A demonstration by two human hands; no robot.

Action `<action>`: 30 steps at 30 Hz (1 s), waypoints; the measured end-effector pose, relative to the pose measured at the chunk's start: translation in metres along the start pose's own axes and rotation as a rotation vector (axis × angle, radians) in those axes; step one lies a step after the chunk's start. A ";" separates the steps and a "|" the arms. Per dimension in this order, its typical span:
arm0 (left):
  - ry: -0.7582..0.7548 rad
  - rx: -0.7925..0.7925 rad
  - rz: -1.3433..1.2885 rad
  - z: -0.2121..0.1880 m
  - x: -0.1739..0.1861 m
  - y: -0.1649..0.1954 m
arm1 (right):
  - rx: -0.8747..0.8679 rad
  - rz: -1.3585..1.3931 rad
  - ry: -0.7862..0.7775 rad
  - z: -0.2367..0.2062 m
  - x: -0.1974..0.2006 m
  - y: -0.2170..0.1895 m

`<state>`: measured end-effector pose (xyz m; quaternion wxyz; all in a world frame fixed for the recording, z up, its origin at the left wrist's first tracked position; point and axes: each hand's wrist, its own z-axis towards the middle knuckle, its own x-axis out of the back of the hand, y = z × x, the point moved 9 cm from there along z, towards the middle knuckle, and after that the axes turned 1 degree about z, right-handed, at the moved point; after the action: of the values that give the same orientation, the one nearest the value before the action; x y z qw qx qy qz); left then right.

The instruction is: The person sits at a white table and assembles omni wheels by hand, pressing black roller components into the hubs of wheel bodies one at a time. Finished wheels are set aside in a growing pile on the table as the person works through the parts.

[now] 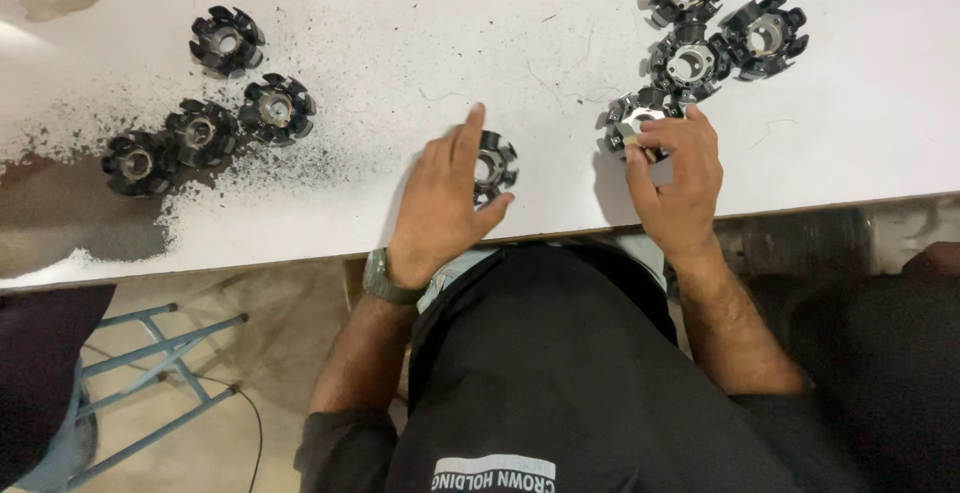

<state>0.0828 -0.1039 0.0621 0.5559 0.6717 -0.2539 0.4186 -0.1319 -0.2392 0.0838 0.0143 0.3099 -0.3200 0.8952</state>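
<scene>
So the left hand (440,203) is resting on the white table (420,43) and cupping a black metal ring with teeth (495,165). The thumb is coming in from below it and the index finger is pointing straight up past its left edge, so the grip is loosely closing around the ring rather than clamping it. The ring is lying flat, hole facing up, just to the right of the left palm and touching the thumb tip as far as I can tell.

The right hand (678,178) is pinching a second toothed ring (632,123) with fingertips together on its near edge. This one is sitting up and to the left of the right grip, partly hidden under the fingers, so I can't tell whether it's lifted or still flat on the table.

The two held rings are lying side by side with a clear gap between them, each one much nearer its own hand.

Just above the right grip there's a cluster of three more rings (715,28), close together and touching. Way off to the left of the left grip there's another group of four rings (215,103), sitting in a scatter of dark grit (320,163) spread over the table.
</scene>
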 end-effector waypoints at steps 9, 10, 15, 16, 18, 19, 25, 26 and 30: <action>0.093 -0.414 -0.125 -0.019 0.016 0.042 | -0.028 0.159 -0.059 -0.021 -0.018 -0.020; 0.134 -0.384 -0.141 -0.023 0.019 0.043 | -0.025 0.168 -0.068 -0.020 -0.023 -0.025; 0.262 -0.333 -0.103 -0.024 0.015 0.048 | -0.063 0.168 -0.088 -0.016 -0.049 -0.050; 0.276 -0.314 -0.095 -0.021 0.013 0.047 | -0.060 0.151 -0.096 -0.014 -0.054 -0.055; 0.287 -0.287 -0.089 -0.017 0.008 0.045 | -0.068 0.129 -0.116 -0.010 -0.059 -0.058; 0.283 -0.275 -0.091 -0.017 0.006 0.044 | -0.082 0.123 -0.131 -0.009 -0.061 -0.057; 0.309 -0.338 -0.004 -0.020 0.007 0.052 | -0.099 0.108 -0.149 -0.007 -0.064 -0.055; 0.323 -0.351 0.028 -0.020 0.008 0.054 | -0.097 0.113 -0.148 -0.007 -0.064 -0.055; 0.272 -0.244 -0.031 -0.012 0.005 0.044 | -0.111 0.103 -0.178 -0.005 -0.067 -0.051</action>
<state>0.0470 -0.1028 0.0901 0.6690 0.5402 -0.2149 0.4630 -0.0690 -0.1841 0.0711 -0.0429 0.3700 -0.3843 0.8447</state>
